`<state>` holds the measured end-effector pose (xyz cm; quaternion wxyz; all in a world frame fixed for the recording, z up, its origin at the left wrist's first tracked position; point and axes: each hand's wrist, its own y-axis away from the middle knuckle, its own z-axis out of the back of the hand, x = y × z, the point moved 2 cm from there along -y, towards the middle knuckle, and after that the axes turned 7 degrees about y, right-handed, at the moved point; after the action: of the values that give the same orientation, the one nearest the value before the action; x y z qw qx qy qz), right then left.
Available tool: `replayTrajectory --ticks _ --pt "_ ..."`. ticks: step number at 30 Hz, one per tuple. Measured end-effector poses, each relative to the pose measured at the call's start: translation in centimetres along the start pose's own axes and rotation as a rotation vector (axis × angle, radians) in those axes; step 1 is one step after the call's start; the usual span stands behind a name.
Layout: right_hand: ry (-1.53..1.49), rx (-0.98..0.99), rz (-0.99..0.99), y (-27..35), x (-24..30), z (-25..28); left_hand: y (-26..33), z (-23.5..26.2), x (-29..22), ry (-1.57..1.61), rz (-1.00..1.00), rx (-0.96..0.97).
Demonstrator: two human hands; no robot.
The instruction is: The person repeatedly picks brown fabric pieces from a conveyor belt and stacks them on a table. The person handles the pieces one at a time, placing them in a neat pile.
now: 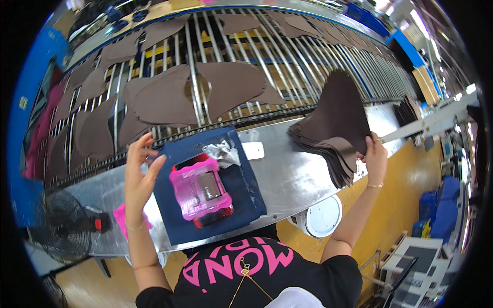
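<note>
Cannot count the stacked brown pieces (339,105), discern the fan blades (60,222) or see the bucket (324,216) fully past the bench (280,179).

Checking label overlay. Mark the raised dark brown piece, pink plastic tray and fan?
Raised dark brown piece (341,110): head view, middle of its broad face.
Pink plastic tray (188,192): head view, pink surface left of its middle.
Fan (62,225): head view, round cage.

T-shirt (331,280) is black, short-sleeved, with large pink lettering (270,256). Gold-coloured necklace (236,292) bears a clover-like pendant (245,270). A gold-coloured bracelet (375,185) circles the right wrist, a thin band (135,226) the left. White piece (295,299) at lower edge is cut off, possibly a mask.
</note>
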<state>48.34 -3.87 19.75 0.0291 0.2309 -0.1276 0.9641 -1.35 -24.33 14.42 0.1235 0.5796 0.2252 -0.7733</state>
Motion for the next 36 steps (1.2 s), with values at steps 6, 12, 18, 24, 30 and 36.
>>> replayTrajectory --ticks 6,12,18,24,30,36 --pt "-0.708 0.087 0.211 3.6 10.2 -1.1 -1.1 -3.7 -3.2 -0.132 -0.213 0.004" --pt "-1.249 0.435 0.468 9.2 20.5 -8.5 0.3 1.7 -4.1 0.429 0.202 0.015" --pt "-1.001 0.668 0.694 12.8 22.8 -13.7 6.9 11.6 -5.9 0.005 -0.055 -0.377" --pt "-0.663 0.481 0.989 15.2 23.8 -14.8 10.3 13.1 -7.8 -0.274 -0.107 -0.492" --pt "-0.547 0.269 1.164 14.7 21.6 -14.5 9.8 11.5 -6.7 -0.247 -0.011 -0.389" --pt "-0.312 0.202 1.125 12.6 14.9 -14.0 8.0 7.1 -3.4 -0.311 0.049 -0.125"
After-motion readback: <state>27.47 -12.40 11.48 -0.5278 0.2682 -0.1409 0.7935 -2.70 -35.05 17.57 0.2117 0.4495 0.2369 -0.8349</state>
